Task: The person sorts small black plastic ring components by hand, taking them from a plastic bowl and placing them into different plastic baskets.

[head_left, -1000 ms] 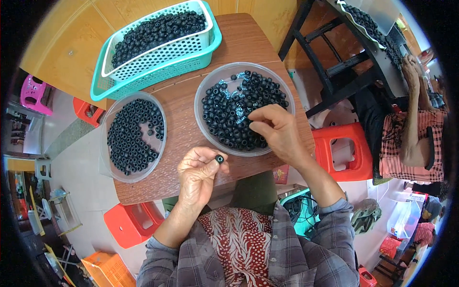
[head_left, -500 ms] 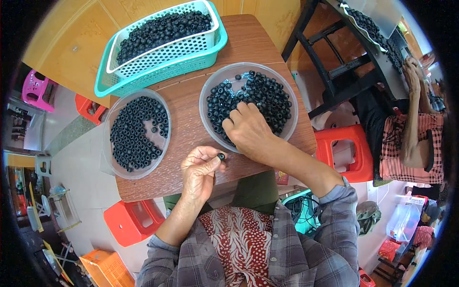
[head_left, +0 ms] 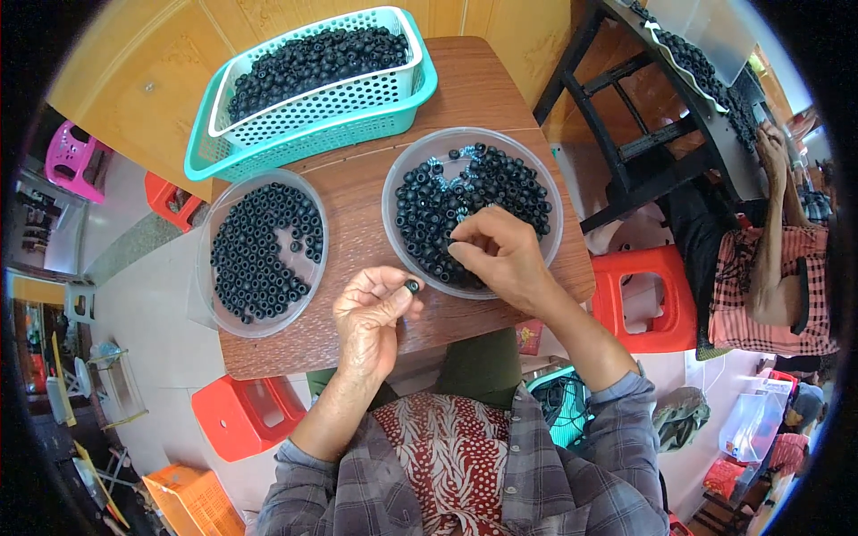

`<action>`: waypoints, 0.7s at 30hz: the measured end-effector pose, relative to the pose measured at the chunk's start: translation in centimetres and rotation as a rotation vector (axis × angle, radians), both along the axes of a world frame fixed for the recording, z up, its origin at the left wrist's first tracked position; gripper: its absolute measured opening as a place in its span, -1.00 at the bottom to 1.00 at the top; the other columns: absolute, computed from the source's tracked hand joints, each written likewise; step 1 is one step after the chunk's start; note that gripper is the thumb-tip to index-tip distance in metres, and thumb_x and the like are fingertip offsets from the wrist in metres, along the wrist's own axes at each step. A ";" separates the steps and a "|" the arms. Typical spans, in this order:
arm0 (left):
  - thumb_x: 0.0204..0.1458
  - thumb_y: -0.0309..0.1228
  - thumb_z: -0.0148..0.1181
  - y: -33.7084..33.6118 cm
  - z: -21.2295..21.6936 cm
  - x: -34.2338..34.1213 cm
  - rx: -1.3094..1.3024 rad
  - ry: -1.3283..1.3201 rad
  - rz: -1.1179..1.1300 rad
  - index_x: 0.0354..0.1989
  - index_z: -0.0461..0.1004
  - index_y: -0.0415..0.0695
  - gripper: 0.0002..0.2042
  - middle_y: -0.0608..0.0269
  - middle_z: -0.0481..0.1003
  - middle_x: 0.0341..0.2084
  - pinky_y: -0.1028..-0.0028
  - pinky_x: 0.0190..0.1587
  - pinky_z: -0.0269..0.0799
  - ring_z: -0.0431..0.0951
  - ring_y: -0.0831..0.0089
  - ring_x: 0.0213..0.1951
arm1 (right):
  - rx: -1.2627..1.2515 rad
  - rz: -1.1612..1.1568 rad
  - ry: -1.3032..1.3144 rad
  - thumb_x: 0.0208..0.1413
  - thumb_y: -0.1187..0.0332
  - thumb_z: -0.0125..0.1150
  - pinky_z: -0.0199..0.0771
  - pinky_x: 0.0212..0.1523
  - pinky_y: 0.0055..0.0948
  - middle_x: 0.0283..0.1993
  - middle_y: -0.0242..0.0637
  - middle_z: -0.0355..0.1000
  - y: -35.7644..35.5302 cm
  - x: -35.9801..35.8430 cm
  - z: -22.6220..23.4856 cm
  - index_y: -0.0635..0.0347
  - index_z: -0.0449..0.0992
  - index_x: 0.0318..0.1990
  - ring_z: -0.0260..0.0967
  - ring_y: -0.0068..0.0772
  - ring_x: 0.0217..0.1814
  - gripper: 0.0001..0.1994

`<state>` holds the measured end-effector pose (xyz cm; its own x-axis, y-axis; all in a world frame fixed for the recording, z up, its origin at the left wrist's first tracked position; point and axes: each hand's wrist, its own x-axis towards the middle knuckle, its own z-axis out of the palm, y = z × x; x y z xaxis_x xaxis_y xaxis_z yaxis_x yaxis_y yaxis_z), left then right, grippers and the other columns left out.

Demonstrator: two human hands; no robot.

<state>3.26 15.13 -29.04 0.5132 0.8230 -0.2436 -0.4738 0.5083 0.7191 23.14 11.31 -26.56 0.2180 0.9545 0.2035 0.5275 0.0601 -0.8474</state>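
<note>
Between the thumb and fingers of my left hand (head_left: pixel 371 313) is a small black ring-shaped piece (head_left: pixel 412 286), its hole showing, held just off the table's near edge. My right hand (head_left: pixel 509 255) is closed in a pinch above the near part of a round clear tub (head_left: pixel 558 234). Whatever its fingertips hold merges with the dark pieces behind them. Loose black pieces (head_left: pixel 514 183) fill much of that tub, with a few light blue bits (head_left: pixel 453 181) among them. To the left, another clear tub (head_left: pixel 304 259) contains many black rings (head_left: pixel 255 241).
A white basket (head_left: pixel 313 112) of black pieces sits inside a turquoise basket (head_left: pixel 304 147) at the wooden table's (head_left: pixel 357 192) far side. Red stools (head_left: pixel 241 415) stand around it. On the right, another person's arm (head_left: pixel 773 205) reaches to a dark table with more pieces.
My right hand has drawn back toward me from among the black pieces, its fingers now lifted and pinched. My left hand keeps its ring-shaped piece. The whole view has shifted slightly.
</note>
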 end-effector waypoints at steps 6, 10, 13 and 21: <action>0.00 -0.65 0.19 0.6 2.3 3.8 0.250 0.090 0.214 -0.22 0.41 -0.25 -0.82 0.15 0.54 -0.33 0.57 -0.37 0.47 0.57 0.45 -0.38 | 0.028 -0.075 0.703 0.00 0.55 0.28 0.34 -0.23 -0.70 -0.28 -0.47 0.46 -1.2 -1.2 0.0 0.27 0.54 -0.26 0.35 -0.74 -0.27 -0.87; 0.01 -0.66 0.17 0.4 2.4 5.6 0.282 0.080 0.273 -0.21 0.41 -0.26 -0.83 0.21 0.52 -0.36 0.59 -0.37 0.45 0.50 0.54 -0.41 | 0.121 -0.082 0.787 0.03 0.57 0.25 0.36 -0.21 -0.68 -0.28 -0.45 0.45 -1.6 -2.8 0.0 0.30 0.53 -0.25 0.35 -0.73 -0.27 -0.88; 0.02 -0.67 0.15 0.2 2.4 6.1 0.289 0.072 0.250 -0.22 0.41 -0.27 -0.84 0.21 0.51 -0.37 0.61 -0.39 0.44 0.46 0.58 -0.44 | 0.157 -0.129 0.589 0.04 0.57 0.23 0.33 -0.28 -0.69 -0.32 -0.49 0.41 -1.8 -2.6 -0.9 0.30 0.51 -0.26 0.30 -0.75 -0.30 -0.90; 0.02 -0.68 0.15 0.2 1.5 5.5 0.295 0.096 0.260 -0.22 0.41 -0.27 -0.84 0.18 0.52 -0.35 0.60 -0.40 0.43 0.46 0.57 -0.45 | 0.257 -0.124 0.255 -0.04 0.55 0.27 0.19 -0.46 -0.64 -0.41 -0.43 0.33 -1.8 -3.0 -0.3 0.26 0.52 -0.29 0.19 -0.68 -0.44 -0.87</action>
<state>8.71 15.37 -27.52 0.2650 0.9641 -0.0142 -0.4833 0.1456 0.8633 20.16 9.51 -26.86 0.4033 0.8426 0.3570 0.3178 0.2369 -0.9181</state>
